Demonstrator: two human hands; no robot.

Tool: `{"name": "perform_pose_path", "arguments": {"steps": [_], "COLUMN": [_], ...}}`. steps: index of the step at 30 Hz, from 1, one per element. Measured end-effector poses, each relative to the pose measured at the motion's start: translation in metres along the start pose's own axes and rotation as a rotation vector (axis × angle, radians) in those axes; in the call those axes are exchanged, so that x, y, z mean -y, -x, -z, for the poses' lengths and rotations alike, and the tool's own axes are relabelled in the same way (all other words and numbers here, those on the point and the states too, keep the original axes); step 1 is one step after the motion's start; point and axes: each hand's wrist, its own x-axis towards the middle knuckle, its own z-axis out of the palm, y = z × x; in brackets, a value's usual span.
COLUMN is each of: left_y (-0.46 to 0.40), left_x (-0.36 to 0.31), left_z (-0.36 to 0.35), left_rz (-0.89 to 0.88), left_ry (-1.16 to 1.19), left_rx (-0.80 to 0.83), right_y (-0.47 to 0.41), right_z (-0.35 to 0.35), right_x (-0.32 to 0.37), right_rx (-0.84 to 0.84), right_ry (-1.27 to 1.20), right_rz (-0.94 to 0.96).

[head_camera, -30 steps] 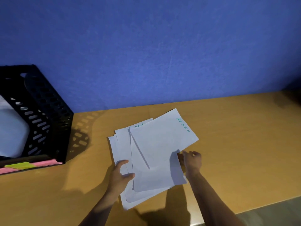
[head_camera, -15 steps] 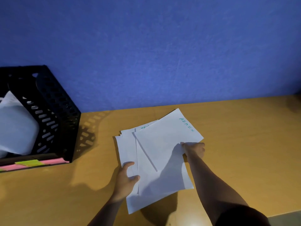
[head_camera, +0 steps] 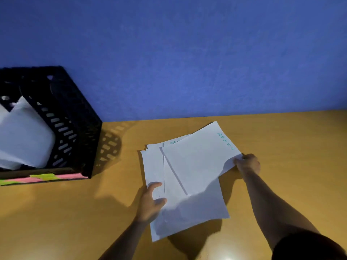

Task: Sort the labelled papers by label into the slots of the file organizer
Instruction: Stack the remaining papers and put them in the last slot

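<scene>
Now, at the lower centre of the frame, we see the left hand (head_camera: 152, 201) resting on the near-left part of the paper stack (head_camera: 193, 209), thumb on top and fingers curled at the stack's left edge, pinning it to the wooden desk (head_camera: 293, 139); it sits much where it did a second ago. Further up and to the right, the right hand (head_camera: 247, 163) pinches the right-hand corner of the top sheet (head_camera: 197, 162) between thumb and curled fingers. Over the last second this hand has travelled from the sheet's lower right edge up along it to the corner near the label, and the sheet now stands clear of the stack on that side, casting a hard shadow line along its left edge. We judge that the ADMIN sheet is being separated for filing, with the lift only begun. The top sheet is plain white, rotated clockwise against the pile, with "ADMIN" written in green near its far right edge; a second green label peeks out on the sheet beneath, too covered to read. The remaining sheets lie fanned and slightly askew, so several papers appear left to sort. Furthest off, at the left edge of the frame against the blue wall (head_camera: 187, 53), stands the black perforated file organizer (head_camera: 75, 128), well apart from the stack; white paper (head_camera: 26, 136) already leans in it, and pink and green tags (head_camera: 45, 177) run along its front base, their wording illegible.
</scene>
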Motion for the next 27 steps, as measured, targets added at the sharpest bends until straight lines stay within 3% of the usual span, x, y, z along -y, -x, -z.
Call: {"name": "perform_pose_path", "arguments": {"steps": [7, 13, 19, 23, 27], "left_y": [-0.001, 0.000, -0.001, 0.000, -0.001], "left_x": [0.001, 0.000, -0.002, -0.001, -0.001], "left_z": [-0.001, 0.000, 0.001, -0.001, -0.001], "left_rz": [-0.015, -0.026, -0.022, -0.030, -0.003], "left_ry": [0.005, -0.015, -0.011, -0.025, -0.030], "left_rx": [0.002, 0.010, 0.034, 0.015, 0.020], "right_y": [0.007, 0.008, 0.003, 0.005, 0.015], "right_z": [-0.001, 0.001, 0.004, 0.001, 0.007], "right_x": [-0.005, 0.006, 0.011, 0.000, -0.020], "right_rx": [-0.054, 0.073, 0.128, 0.107, 0.070], "right_ry": [-0.060, 0.238, 0.274, 0.156, -0.312], "right_rz": [0.014, 0.077, 0.058, 0.113, 0.170]}}
